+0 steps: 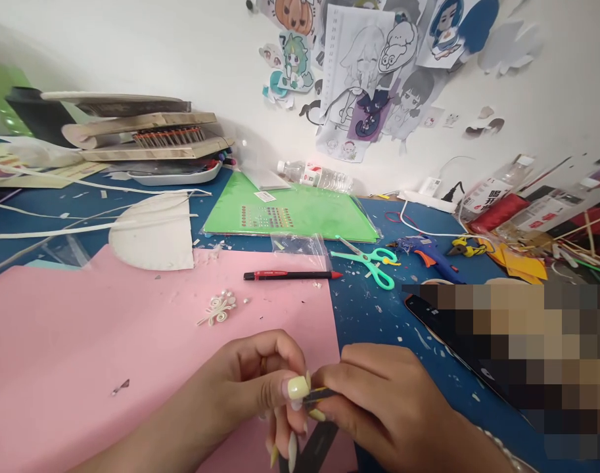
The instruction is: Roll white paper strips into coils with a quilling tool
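Near the bottom edge, my left hand [265, 381] and my right hand [378, 387] meet with their fingertips close together. The left thumb and finger are pinched; whatever is between them is too small and hidden to name. My right hand grips a slim dark tool with a yellow stripe [321, 395], its tip at the left thumb. Below the hands lies a dark grey flat strip [317, 450], partly covered by fingers. On the pink sheet [107, 328] rests a white scroll-shaped ornament with beads [217, 309], and a black-and-red pen [292, 276] lies beyond it.
Teal-handled scissors [371, 261], a blue glue gun [435, 256] and yellow-handled pliers [467, 247] lie on the blue table. A green folder [300, 213], plastic bottle [317, 176] and stacked boards [152, 128] stand behind. A dark device [457, 341] is at right, partly blurred out.
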Action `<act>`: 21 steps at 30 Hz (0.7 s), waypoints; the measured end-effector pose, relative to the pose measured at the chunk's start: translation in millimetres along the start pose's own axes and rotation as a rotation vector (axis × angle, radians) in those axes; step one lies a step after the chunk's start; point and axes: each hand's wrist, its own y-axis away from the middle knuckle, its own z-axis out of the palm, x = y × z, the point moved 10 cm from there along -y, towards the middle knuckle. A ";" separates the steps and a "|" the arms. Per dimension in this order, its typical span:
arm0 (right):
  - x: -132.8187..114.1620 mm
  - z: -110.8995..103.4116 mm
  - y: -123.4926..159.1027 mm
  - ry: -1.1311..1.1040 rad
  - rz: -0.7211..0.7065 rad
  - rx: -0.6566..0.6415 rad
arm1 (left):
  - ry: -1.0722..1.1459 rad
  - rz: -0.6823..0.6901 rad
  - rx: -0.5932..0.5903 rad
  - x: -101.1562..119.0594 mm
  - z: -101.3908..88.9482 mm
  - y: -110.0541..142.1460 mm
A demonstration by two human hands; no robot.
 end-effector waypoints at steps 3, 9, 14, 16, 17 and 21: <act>-5.4 -1.2 0.9 0.028 -0.017 0.015 | 0.000 -0.004 0.014 -0.9 -1.4 1.2; -10.8 -5.8 0.2 0.103 -0.056 0.092 | -0.033 0.062 0.007 7.5 -0.1 4.0; -8.9 -7.9 3.6 0.157 -0.073 0.166 | -0.052 0.152 -0.031 9.6 0.0 6.7; -10.3 -9.9 6.4 0.189 -0.090 0.212 | -0.097 0.178 -0.018 9.2 -2.8 7.0; -11.3 -10.5 7.4 0.200 -0.099 0.229 | -0.118 0.190 0.001 9.6 -5.1 7.4; -12.9 -13.8 7.0 0.213 -0.102 0.265 | -0.108 0.200 0.030 10.0 -9.4 8.6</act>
